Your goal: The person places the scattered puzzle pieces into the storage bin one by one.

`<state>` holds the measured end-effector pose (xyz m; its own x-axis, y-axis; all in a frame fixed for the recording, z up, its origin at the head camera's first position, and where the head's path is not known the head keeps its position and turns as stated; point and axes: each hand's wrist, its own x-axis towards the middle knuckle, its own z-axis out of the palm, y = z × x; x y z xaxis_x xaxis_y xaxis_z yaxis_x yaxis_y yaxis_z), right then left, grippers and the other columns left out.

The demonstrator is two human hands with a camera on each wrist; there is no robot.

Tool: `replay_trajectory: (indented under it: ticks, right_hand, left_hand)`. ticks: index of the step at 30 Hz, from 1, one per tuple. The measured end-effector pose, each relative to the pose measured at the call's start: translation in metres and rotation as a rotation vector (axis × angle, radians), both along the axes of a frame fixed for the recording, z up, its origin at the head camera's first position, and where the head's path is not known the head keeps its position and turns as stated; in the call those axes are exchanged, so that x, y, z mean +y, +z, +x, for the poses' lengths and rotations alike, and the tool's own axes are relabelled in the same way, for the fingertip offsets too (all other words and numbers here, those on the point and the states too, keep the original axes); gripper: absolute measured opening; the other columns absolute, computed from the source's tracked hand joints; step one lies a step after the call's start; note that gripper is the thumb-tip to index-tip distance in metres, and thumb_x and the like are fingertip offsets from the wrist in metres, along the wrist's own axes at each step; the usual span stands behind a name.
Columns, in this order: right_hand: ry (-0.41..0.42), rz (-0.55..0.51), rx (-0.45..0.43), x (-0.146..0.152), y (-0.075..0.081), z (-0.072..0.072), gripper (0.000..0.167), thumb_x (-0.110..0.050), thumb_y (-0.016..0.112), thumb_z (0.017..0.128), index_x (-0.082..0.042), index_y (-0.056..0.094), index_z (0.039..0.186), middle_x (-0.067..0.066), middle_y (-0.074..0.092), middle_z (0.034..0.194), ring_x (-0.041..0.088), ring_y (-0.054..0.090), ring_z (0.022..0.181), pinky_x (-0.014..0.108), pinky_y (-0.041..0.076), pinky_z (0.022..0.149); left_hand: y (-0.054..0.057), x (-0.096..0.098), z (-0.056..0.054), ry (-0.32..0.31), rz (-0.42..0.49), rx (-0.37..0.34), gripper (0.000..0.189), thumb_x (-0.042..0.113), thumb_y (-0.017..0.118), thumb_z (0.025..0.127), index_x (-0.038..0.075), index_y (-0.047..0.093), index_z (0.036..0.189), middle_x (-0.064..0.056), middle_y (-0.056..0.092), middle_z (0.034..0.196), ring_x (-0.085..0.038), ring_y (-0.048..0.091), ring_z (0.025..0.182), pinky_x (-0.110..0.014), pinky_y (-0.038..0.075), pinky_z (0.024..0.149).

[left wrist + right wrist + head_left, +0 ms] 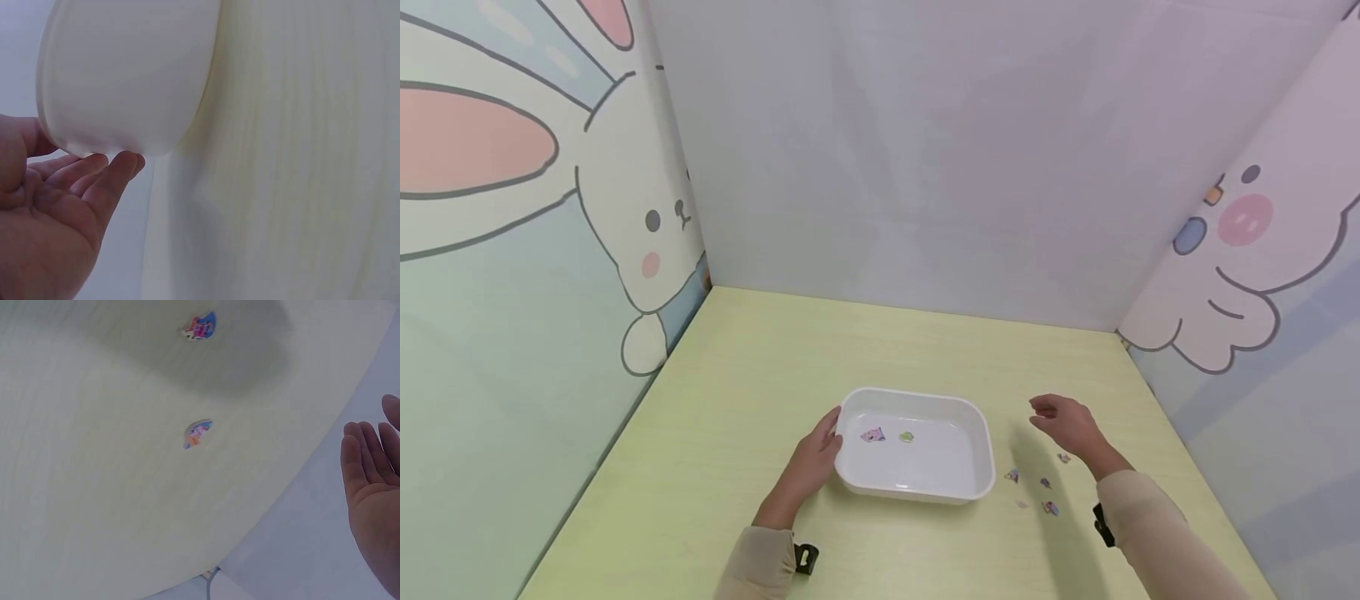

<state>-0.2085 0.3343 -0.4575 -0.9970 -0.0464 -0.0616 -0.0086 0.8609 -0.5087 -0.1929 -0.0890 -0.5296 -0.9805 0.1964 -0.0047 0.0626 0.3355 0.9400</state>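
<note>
A white rectangular plastic tray (917, 492) with raised walls stands on the table. My left hand (814, 457) holds it at its left end. In the left wrist view the thumb lies at the rim and the fingertips (128, 161) touch the outer wall. On the tray's floor lie a pink printed piece (873, 435) and a green one (907, 437). My right hand (1067, 423) hovers right of the tray with nothing in it, its fingers slightly bent. Below it several small colourful pieces, such as a blue-and-red one (1050, 507), lie on the table.
The pale yellow wooden tabletop (760, 358) meets a plain grey back panel (910, 167). Side panels with cartoon animals, a rabbit (647, 183) at left, enclose it. More loose pieces (1012, 475) lie close to the tray's right end.
</note>
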Motion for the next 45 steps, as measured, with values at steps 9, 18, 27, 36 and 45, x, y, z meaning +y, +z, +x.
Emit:
replay_trajectory:
  ticks: [9,18,27,36,45]
  right_hand:
    - [-0.05,0.027,-0.015,0.018,-0.013,0.006,0.035,-0.01,0.063,0.093,0.011,0.058,0.12,0.026,0.064,0.111,0.042,0.061,0.102,0.054,0.051,0.084]
    - [-0.086,0.044,-0.025,0.036,-0.026,0.015,0.032,-0.006,0.065,0.09,0.014,0.059,0.115,0.026,0.065,0.106,0.041,0.061,0.098,0.051,0.052,0.082]
    - [-0.12,0.046,-0.079,0.045,-0.035,0.019,0.034,-0.006,0.064,0.09,0.014,0.058,0.117,0.028,0.063,0.108,0.044,0.058,0.102,0.053,0.05,0.084]
    - [-0.087,0.091,-0.041,0.049,-0.044,0.024,0.028,-0.005,0.064,0.09,0.013,0.062,0.11,0.028,0.063,0.103,0.045,0.059,0.099,0.055,0.049,0.085]
    - [-0.088,0.082,-0.065,0.051,-0.049,0.029,0.028,-0.001,0.068,0.086,0.014,0.062,0.11,0.022,0.064,0.099,0.04,0.06,0.095,0.053,0.051,0.082]
  left_hand:
    - [0.001,-0.001,0.0,0.005,0.006,-0.008,0.05,0.01,0.044,0.102,0.002,0.032,0.151,-0.021,0.04,0.148,-0.04,0.045,0.128,-0.052,0.035,0.106]
    - [0.001,0.0,0.0,0.01,0.014,-0.023,0.05,0.011,0.044,0.103,0.003,0.032,0.151,-0.02,0.039,0.149,-0.039,0.044,0.13,-0.052,0.034,0.107]
    - [0.0,0.0,0.0,0.008,0.016,-0.023,0.05,0.011,0.044,0.103,0.003,0.032,0.151,-0.019,0.039,0.149,-0.039,0.044,0.13,-0.052,0.034,0.107]
    - [-0.001,-0.002,0.0,0.014,-0.015,-0.028,0.05,0.012,0.044,0.103,0.005,0.033,0.152,-0.019,0.039,0.149,-0.038,0.044,0.13,-0.053,0.034,0.107]
    - [0.0,-0.001,0.0,0.005,0.008,-0.022,0.051,0.012,0.044,0.103,0.004,0.032,0.152,-0.018,0.038,0.15,-0.038,0.044,0.13,-0.052,0.035,0.107]
